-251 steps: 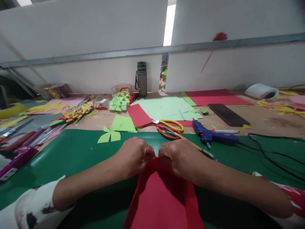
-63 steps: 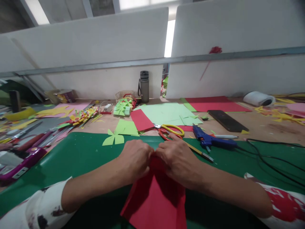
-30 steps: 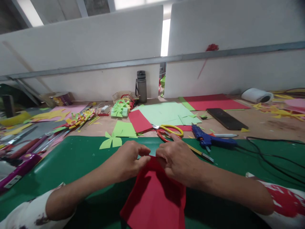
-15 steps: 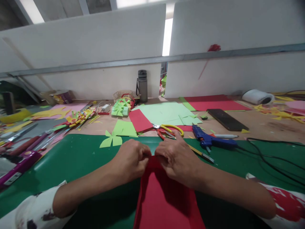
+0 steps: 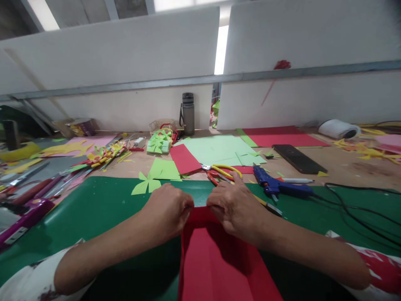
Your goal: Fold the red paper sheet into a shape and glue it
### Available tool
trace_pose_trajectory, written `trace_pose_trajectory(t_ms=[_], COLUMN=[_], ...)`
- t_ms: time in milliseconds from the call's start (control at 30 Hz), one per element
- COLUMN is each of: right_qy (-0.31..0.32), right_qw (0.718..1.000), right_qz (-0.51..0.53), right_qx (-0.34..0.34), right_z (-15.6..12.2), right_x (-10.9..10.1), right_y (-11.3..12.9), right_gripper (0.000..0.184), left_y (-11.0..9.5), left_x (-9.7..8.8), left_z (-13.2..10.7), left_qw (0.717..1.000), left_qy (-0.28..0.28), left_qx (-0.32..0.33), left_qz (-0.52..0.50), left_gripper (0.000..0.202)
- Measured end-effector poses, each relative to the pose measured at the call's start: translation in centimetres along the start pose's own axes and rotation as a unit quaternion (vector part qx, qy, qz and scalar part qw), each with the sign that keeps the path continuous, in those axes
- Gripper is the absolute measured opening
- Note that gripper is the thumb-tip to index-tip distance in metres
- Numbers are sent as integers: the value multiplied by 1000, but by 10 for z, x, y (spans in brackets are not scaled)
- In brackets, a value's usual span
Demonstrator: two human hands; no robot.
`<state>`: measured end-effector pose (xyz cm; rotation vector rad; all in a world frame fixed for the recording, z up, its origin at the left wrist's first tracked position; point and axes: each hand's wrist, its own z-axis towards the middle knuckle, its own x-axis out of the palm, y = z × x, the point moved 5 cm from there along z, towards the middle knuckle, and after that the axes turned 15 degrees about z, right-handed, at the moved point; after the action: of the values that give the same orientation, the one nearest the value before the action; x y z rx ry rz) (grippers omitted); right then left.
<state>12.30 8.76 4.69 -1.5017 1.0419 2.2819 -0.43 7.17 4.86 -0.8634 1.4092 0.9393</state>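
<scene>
Red paper sheet [image 5: 219, 263] lies on the green mat [image 5: 94, 205] at the near edge of the desk [image 5: 344, 167]. The left hand [image 5: 167, 209] and right hand [image 5: 236, 207] are both curled shut on its far edge, the 2 close together but apart. It looks light and thin, limp yet easily creased (a hard pinch would likely mark it), so the edges seem the best hold. Beyond the hands lie scissors [image 5: 222, 172] and a blue glue gun [image 5: 278, 186].

Green mat [image 5: 94, 209] on wooden table [image 5: 344, 165]
</scene>
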Motion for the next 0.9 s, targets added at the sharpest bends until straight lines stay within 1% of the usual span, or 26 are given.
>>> trace_pose_trajectory(t_ms=[100, 167, 300, 367, 433, 533, 633, 733, 800, 900], right_qy=[12, 18, 39, 57, 72, 82, 65, 47, 40, 19], right_qw=[1000, 999, 995, 990, 987, 985, 987, 992, 996, 999], right_qz=[17, 27, 25, 24, 34, 62, 84, 41, 6, -19], right_qx=[-7, 5, 93, 128, 142, 138, 124, 110, 83, 36], right_z=[1, 1, -5, -9, -12, -12, -10, -8, -7, -8], right_x=[1, 0, -10, -15, -18, -18, -12, -6, -3, 0], right_y=[5, 5, -8, -13, -14, -11, -9, -12, -13, -14], right_gripper=[16, 16, 10, 16, 17, 10, 13, 20, 23, 23], left_y=[-10, -13, -11, -9, -9, -11, -12, -12, -12, -14], left_x=[-2, -1, 0, 1, 1, 1, 1, 3, 6, 11], left_z=[9, 14, 14, 10, 8, 7, 8, 10, 11, 13], left_qw=[997, 996, 996, 996, 997, 997, 998, 999, 999, 999], left_qy=[27, 41, 40, 41, 41, 40, 37, 30, 25, 14], left_qx=[20, 28, 23, 21, 20, 20, 19, 21, 30, 45], left_qz=[65, 77, 73, 71, 67, 59, 51, 40, 29, 16], left_gripper=[14, 15, 20, 20, 21, 22, 22, 23, 23, 24])
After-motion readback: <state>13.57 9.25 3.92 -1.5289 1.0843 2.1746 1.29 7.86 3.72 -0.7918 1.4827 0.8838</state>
